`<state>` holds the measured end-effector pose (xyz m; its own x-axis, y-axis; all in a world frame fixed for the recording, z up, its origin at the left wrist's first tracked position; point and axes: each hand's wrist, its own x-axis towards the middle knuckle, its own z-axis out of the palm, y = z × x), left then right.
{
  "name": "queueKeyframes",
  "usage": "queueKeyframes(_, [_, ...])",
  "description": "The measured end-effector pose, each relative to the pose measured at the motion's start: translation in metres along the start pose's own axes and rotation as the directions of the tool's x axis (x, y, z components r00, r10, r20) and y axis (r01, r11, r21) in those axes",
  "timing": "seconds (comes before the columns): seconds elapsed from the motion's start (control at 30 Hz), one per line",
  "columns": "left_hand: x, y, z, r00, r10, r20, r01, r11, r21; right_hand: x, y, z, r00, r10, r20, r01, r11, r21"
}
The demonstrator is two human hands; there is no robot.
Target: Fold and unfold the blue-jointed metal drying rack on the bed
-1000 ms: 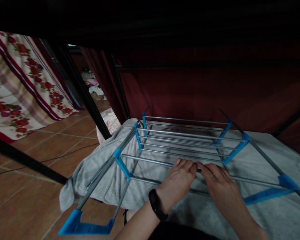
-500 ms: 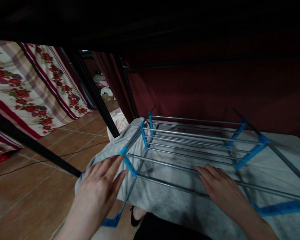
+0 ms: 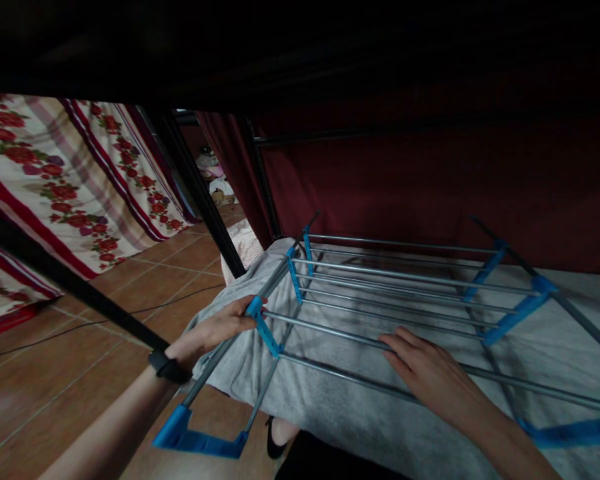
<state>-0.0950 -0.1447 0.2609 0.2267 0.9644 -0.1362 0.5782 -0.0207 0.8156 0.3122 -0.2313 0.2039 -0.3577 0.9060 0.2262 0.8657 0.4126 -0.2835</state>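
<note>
A rack of grey metal tubes (image 3: 330,328) with blue plastic joints lies on a grey bedsheet (image 3: 330,407). At its near left corner, my left hand (image 3: 229,325) is closed around the side pole beside a blue joint (image 3: 267,333); part of the fingers is hidden behind the pole. My right hand (image 3: 427,367) grips a long front tube near its middle, fingers curled over it. Another blue joint (image 3: 200,437) juts out past the bed's edge at the lower left. The fingertips of both hands are partly covered.
Black bed posts (image 3: 205,200) rise on the left, and a dark frame hangs low overhead. A maroon curtain (image 3: 405,187) closes the back. Floral cloth (image 3: 80,193) drapes at the left above the tiled floor (image 3: 100,380), where a thin cable (image 3: 150,308) runs.
My left hand has moved from over the front corner joint to the outer side of the pole and closed there. My right hand stays on the tube. The view has shifted slightly.
</note>
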Motion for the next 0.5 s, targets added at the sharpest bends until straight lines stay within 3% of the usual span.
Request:
queueKeyframes(0.23, [0.001,-0.007,0.002,1.0,-0.027,-0.013,0.026,0.996,-0.088,0.04,-0.041,-0.006,0.973,-0.036,0.226,-0.002,0.986,0.166])
queueKeyframes(0.5, [0.004,-0.004,0.005,0.998,-0.061,-0.009,0.059,0.983,-0.173,0.095,-0.082,0.004,0.945,-0.139,0.295,0.073,0.972,0.225])
